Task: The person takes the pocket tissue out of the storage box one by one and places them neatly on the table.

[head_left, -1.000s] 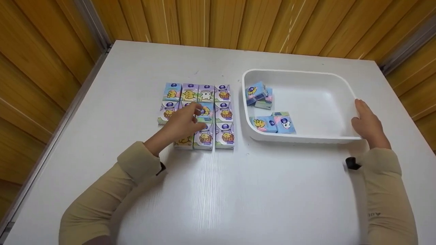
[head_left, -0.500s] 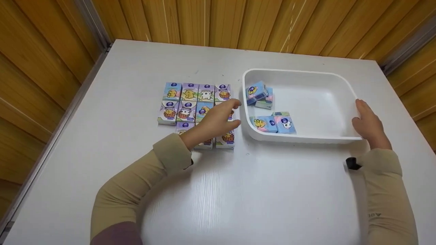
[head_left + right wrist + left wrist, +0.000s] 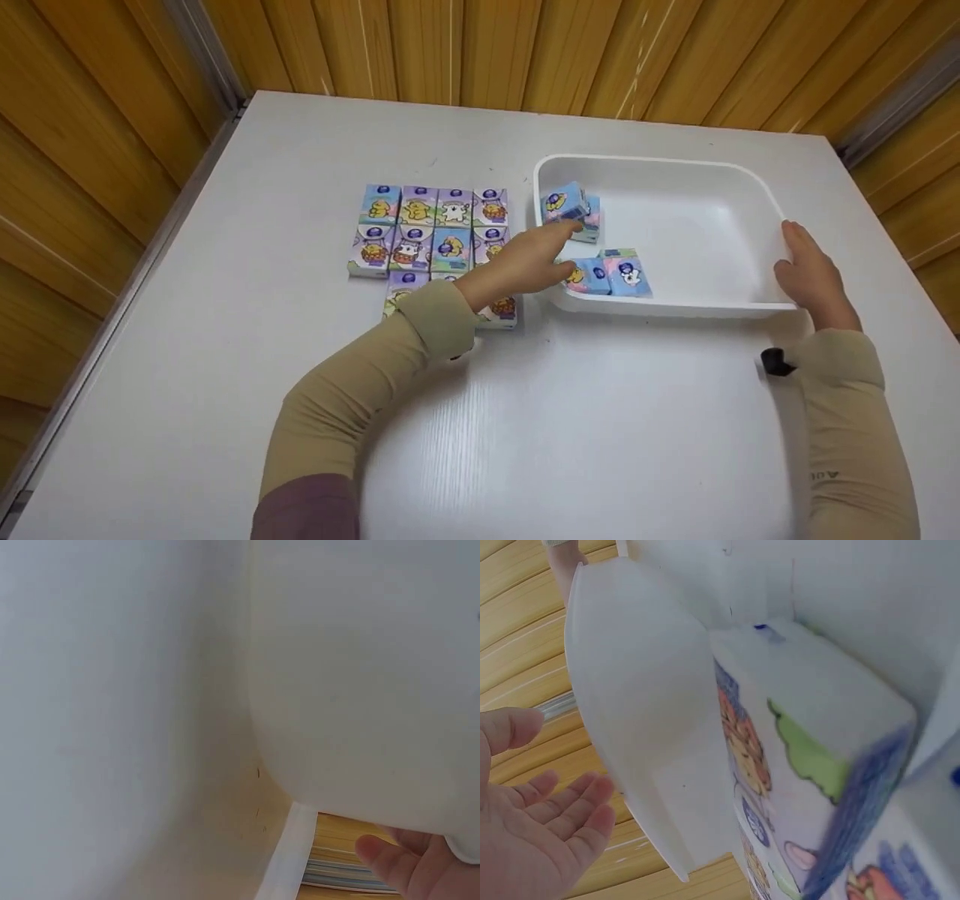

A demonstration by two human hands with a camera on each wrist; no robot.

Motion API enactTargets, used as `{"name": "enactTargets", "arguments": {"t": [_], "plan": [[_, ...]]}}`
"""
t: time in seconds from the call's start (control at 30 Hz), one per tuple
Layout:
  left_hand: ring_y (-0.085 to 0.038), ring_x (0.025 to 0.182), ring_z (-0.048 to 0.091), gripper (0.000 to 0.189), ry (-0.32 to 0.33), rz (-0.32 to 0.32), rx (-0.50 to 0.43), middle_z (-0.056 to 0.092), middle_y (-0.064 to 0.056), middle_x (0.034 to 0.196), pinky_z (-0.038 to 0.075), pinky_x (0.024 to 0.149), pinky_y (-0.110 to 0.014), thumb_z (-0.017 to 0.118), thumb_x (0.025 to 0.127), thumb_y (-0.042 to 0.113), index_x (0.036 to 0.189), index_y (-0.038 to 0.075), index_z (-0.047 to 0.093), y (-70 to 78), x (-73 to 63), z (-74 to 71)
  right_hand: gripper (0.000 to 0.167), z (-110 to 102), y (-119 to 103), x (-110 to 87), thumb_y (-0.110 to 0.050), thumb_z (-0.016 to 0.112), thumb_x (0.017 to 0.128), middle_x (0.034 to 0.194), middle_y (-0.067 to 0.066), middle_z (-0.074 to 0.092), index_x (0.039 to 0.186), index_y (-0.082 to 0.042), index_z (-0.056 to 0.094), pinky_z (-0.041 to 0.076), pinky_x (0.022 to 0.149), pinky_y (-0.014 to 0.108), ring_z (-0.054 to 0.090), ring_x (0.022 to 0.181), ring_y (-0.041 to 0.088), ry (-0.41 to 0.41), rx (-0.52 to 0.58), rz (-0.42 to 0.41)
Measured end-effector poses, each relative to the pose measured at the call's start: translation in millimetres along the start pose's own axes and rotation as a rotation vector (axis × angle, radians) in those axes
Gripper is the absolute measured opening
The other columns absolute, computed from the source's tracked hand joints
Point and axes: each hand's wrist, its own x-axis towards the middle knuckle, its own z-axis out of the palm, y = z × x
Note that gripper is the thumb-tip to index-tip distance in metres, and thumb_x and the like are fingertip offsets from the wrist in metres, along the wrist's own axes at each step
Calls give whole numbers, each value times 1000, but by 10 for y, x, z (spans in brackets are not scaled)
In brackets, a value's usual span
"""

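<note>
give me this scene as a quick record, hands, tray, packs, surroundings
left hand: palm empty, over the left side of the tray
right hand: at the tray's right rim
tray: white, rounded corners
packs in tray: some at its left end, one tilted on another
packs on table: close rows left of the tray, partly hidden by the left arm
table: white
wall: wood-look panels

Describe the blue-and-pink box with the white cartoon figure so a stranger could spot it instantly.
On the white table, find the rectangular white plastic tray toward the right. In its near-left part, a small blue-and-pink box lies just right of a similar blue box. Its white figure sets it apart: that neighbour's is yellow.
</note>
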Motion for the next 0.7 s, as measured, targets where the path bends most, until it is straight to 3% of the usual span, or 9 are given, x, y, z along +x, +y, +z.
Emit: {"name": "enactTargets", "arguments": {"t": [0.27, 0.53, 0.7], "plan": [[-15, 130, 32, 60, -52, -7, 166, 33, 4, 142, 28, 106, -32, 55, 86, 26, 139, 21, 27, 59, 215, 85, 58, -17, -25, 10, -13, 24, 91, 146, 11, -15, 140, -13, -8, -3, 104, 57, -11, 131, 40, 8, 5, -30], [-15, 123, 42, 55, -92, 29, 467, 48, 0, 132, 24, 106, -35, 51, 88, 30, 137, 17, 30, 23, 383, 218, 58, -3, -20, -1, -16, 24, 92, 146, 9, -17, 140, -16, -9, -3, 104, 58, -12, 131, 39, 0, 23, -10], [-15, 124, 41, 55, -142, -25, 479, 47, 0, 132, 14, 110, -38, 49, 89, 31, 138, 19, 29, 31, 445, 246, 58, 1, -2, -4, -17, 25, 93, 145, 8, -18, 140, -17, -9, -3, 103, 58, -13, 131, 38, 1, 26, -1]]}}
